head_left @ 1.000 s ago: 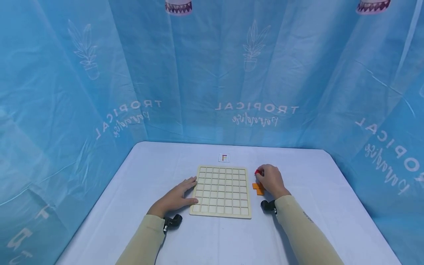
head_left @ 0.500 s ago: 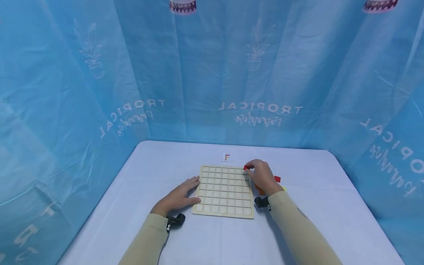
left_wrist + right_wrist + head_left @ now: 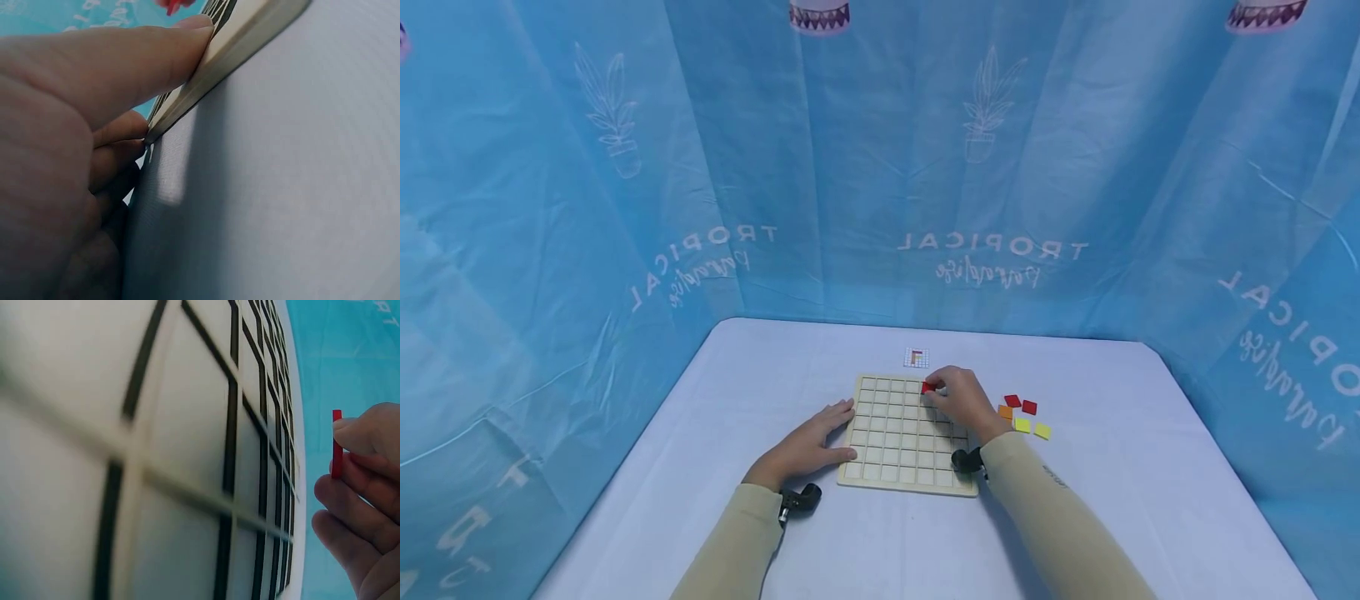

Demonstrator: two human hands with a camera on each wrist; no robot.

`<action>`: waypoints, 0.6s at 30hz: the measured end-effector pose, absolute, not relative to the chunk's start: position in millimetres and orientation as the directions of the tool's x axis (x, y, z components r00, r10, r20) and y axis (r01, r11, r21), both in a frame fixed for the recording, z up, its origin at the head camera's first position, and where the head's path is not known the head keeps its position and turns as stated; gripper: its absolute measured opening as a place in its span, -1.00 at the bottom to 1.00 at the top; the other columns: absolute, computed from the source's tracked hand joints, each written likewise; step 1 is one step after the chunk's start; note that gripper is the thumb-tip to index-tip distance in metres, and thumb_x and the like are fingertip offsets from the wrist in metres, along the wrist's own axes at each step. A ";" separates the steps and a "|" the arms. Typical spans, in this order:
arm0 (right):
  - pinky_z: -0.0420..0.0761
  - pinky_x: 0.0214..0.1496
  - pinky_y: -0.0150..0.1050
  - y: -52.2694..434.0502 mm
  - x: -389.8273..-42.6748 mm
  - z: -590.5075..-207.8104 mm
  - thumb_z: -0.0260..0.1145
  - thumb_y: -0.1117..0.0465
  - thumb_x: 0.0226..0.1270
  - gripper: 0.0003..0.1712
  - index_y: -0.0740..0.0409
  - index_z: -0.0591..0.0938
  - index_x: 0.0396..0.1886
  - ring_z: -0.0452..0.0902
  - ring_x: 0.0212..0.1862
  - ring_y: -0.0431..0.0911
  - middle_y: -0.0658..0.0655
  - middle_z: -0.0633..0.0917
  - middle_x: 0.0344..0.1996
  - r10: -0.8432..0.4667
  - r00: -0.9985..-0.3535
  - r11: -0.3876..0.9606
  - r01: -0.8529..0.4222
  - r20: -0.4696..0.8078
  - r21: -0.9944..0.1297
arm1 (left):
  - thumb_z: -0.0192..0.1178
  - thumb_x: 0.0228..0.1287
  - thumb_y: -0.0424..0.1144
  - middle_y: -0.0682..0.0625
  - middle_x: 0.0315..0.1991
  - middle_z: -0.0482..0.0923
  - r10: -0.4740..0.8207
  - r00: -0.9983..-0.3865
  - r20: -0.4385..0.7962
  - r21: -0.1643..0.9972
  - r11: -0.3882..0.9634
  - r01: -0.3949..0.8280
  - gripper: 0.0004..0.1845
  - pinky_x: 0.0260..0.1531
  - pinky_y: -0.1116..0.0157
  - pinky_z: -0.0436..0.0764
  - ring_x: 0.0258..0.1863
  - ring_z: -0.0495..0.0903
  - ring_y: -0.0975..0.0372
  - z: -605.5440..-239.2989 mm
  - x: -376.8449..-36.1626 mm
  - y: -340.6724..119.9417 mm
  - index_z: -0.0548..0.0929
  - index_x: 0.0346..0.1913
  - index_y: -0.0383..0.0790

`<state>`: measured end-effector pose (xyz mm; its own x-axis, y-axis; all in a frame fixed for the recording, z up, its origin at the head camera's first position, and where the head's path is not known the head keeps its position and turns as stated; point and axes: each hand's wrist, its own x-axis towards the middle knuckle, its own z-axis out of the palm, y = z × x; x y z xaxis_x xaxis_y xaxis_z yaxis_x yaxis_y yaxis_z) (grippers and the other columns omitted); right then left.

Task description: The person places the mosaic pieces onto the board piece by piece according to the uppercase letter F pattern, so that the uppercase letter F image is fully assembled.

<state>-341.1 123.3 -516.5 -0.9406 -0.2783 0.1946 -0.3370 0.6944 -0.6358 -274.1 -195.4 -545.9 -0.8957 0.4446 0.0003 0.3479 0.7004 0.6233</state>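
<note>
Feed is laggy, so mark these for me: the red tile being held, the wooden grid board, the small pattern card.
red tile (image 3: 928, 387), head view, its visible face.
wooden grid board (image 3: 883, 433), head view, bare cells.
pattern card (image 3: 915, 358), head view, its centre.

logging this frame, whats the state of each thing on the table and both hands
left hand: flat, fingers against the board's left edge
right hand: pinches red tile over the top row
grid board: flat, visible cells bare
loose tiles: flat on table, right of board
pattern card: flat, beyond board
</note>
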 end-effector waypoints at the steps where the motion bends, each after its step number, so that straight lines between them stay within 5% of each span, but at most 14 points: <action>1: 0.69 0.17 -0.06 120.6 -341.4 -517.1 0.54 0.29 0.37 -0.77 0.20 0.81 -0.01 0.67 0.00 -0.03 0.07 0.76 -0.12 -0.292 -0.935 0.692 -0.353 0.203 -0.630 | 0.42 0.35 0.15 0.00 0.66 0.12 0.445 -0.896 0.000 0.623 0.701 0.348 -0.09 0.55 -0.09 0.10 0.64 -0.01 -0.01 -546.0 -274.1 -195.3 0.35 0.61 -0.23; 18: 0.71 -0.01 -0.19 75.5 -351.2 -524.5 0.51 0.24 0.42 -0.87 0.14 0.84 -0.09 0.66 -0.14 -0.19 -0.02 0.77 -0.21 -0.432 -0.884 0.709 -0.456 0.180 -0.538 | 0.40 0.35 0.21 0.04 0.66 0.12 0.435 -0.900 -0.012 0.626 0.705 0.333 -0.06 0.55 -0.08 0.09 0.65 -0.02 0.02 -547.2 -274.5 -195.7 0.33 0.62 -0.19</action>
<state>-351.2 75.5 -524.5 -0.8839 -0.4318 0.1796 -0.4557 0.7091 -0.5380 -274.5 -195.7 -547.2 -0.9002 0.4354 -0.0121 0.3327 0.7053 0.6260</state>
